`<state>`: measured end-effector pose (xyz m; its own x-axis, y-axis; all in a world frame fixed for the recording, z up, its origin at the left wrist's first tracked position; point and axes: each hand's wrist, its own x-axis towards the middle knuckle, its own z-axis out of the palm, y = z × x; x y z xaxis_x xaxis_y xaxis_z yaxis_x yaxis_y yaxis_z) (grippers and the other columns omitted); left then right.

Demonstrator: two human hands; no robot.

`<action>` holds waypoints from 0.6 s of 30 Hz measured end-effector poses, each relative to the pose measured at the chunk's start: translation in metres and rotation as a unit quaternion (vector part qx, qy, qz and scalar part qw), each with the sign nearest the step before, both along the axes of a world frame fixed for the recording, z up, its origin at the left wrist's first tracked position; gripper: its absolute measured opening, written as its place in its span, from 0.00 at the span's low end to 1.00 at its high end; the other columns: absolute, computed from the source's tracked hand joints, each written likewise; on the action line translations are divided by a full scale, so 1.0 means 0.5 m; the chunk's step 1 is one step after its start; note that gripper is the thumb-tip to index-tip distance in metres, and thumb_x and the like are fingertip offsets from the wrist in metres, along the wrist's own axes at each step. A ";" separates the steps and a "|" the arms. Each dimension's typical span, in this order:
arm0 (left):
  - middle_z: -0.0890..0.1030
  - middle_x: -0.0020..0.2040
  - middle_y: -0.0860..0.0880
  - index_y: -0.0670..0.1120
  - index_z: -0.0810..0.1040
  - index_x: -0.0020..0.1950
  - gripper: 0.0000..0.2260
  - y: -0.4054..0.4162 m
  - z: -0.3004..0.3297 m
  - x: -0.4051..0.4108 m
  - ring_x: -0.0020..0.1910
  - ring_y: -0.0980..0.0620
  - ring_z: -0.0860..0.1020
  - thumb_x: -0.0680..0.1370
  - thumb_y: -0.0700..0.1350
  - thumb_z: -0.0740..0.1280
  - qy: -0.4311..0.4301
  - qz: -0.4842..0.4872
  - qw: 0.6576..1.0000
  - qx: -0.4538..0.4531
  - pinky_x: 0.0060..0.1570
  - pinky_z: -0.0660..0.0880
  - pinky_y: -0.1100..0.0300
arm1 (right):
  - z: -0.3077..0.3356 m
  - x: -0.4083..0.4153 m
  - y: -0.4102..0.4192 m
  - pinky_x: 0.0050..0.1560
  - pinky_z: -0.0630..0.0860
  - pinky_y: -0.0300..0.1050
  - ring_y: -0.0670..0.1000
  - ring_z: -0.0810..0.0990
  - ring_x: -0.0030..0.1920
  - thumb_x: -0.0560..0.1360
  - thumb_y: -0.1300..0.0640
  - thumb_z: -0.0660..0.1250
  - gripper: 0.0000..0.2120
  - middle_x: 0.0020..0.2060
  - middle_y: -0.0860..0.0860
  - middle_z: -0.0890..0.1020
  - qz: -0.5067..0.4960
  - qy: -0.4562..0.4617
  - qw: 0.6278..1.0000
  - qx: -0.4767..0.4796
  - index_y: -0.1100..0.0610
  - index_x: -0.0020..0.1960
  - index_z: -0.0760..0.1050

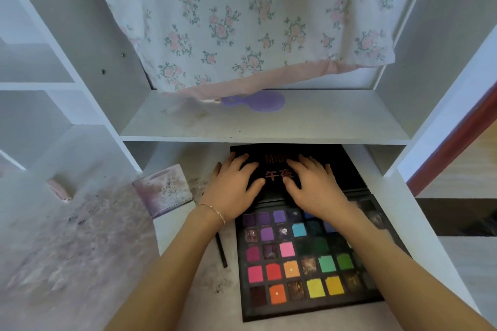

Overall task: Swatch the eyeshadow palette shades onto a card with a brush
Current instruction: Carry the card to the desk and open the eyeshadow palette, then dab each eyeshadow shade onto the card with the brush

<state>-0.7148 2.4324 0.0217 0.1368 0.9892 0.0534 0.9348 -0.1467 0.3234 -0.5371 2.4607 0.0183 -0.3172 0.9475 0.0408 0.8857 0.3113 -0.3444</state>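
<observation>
A large black eyeshadow palette [309,277] lies open on the desk, with several rows of coloured pans facing up. Its black lid [341,169], printed with red characters, is folded back flat under the shelf. My left hand [234,185] and my right hand [312,185] both press on the lid with fingers spread straight. A thin black brush handle [221,250] lies on the desk just left of the palette, partly hidden by my left forearm. A small pale, speckled card or booklet [164,188] lies to the left of my left hand.
A white shelf [263,126] runs across above the lid, carrying a purple hairbrush [258,101]. A floral cloth [242,21] hangs over the shelf's back. White cubby walls rise at left and right. The desk surface [67,250] at left is smeared with powder.
</observation>
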 end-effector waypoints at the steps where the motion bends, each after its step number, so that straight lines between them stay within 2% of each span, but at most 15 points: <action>1: 0.65 0.71 0.48 0.49 0.66 0.69 0.20 -0.023 0.008 -0.008 0.71 0.48 0.60 0.79 0.53 0.57 -0.033 -0.006 0.999 0.029 0.69 0.57 0.52 | 0.003 -0.007 -0.014 0.69 0.55 0.51 0.56 0.60 0.70 0.78 0.51 0.57 0.22 0.69 0.56 0.66 0.014 0.041 0.999 0.023 0.55 0.70 0.63; 3: 0.73 0.64 0.49 0.47 0.72 0.65 0.16 -0.074 0.021 -0.028 0.64 0.53 0.69 0.78 0.50 0.59 -0.103 -0.017 0.992 0.075 0.64 0.64 0.61 | 0.011 -0.025 -0.042 0.63 0.62 0.45 0.54 0.68 0.63 0.77 0.55 0.60 0.18 0.62 0.55 0.74 0.041 0.117 0.991 0.049 0.58 0.66 0.69; 5: 0.77 0.57 0.54 0.48 0.76 0.60 0.13 -0.125 0.028 -0.051 0.57 0.59 0.73 0.78 0.48 0.62 -0.162 -0.002 0.981 0.106 0.59 0.67 0.68 | 0.020 -0.049 -0.069 0.56 0.67 0.42 0.52 0.73 0.56 0.76 0.57 0.62 0.14 0.54 0.53 0.79 0.069 0.168 0.982 0.058 0.58 0.60 0.74; 8: 0.77 0.51 0.63 0.51 0.78 0.56 0.12 -0.186 0.020 -0.091 0.51 0.65 0.74 0.77 0.52 0.60 -0.227 0.072 0.962 0.134 0.52 0.68 0.75 | 0.025 -0.097 -0.101 0.50 0.65 0.34 0.45 0.72 0.49 0.76 0.58 0.62 0.08 0.46 0.48 0.77 0.124 0.198 0.971 0.045 0.57 0.54 0.76; 10: 0.77 0.49 0.63 0.52 0.78 0.54 0.08 -0.215 0.007 -0.120 0.48 0.65 0.75 0.77 0.48 0.63 -0.235 0.128 0.950 0.163 0.49 0.69 0.76 | 0.021 -0.130 -0.110 0.49 0.64 0.34 0.45 0.71 0.47 0.76 0.56 0.62 0.07 0.43 0.46 0.75 0.153 0.191 0.969 0.034 0.57 0.51 0.76; 14: 0.79 0.46 0.55 0.47 0.80 0.51 0.07 -0.245 -0.013 -0.169 0.43 0.58 0.75 0.76 0.43 0.64 -0.206 0.248 0.924 0.207 0.42 0.68 0.69 | 0.009 -0.187 -0.112 0.50 0.64 0.44 0.50 0.70 0.48 0.75 0.51 0.62 0.09 0.42 0.47 0.73 0.170 0.113 0.979 0.019 0.56 0.48 0.74; 16: 0.79 0.50 0.49 0.45 0.78 0.55 0.09 -0.246 -0.024 -0.184 0.47 0.52 0.75 0.76 0.42 0.64 -0.209 0.307 0.910 0.187 0.45 0.70 0.61 | 0.001 -0.205 -0.109 0.50 0.62 0.44 0.52 0.70 0.50 0.75 0.50 0.62 0.09 0.45 0.49 0.75 0.166 0.074 0.983 0.014 0.56 0.48 0.74; 18: 0.78 0.54 0.44 0.42 0.76 0.58 0.12 -0.244 -0.037 -0.193 0.53 0.46 0.74 0.76 0.41 0.64 -0.187 0.334 0.911 0.153 0.53 0.70 0.53 | -0.004 -0.216 -0.107 0.51 0.61 0.45 0.53 0.69 0.52 0.74 0.50 0.61 0.10 0.49 0.51 0.76 0.153 0.050 0.987 0.009 0.56 0.49 0.74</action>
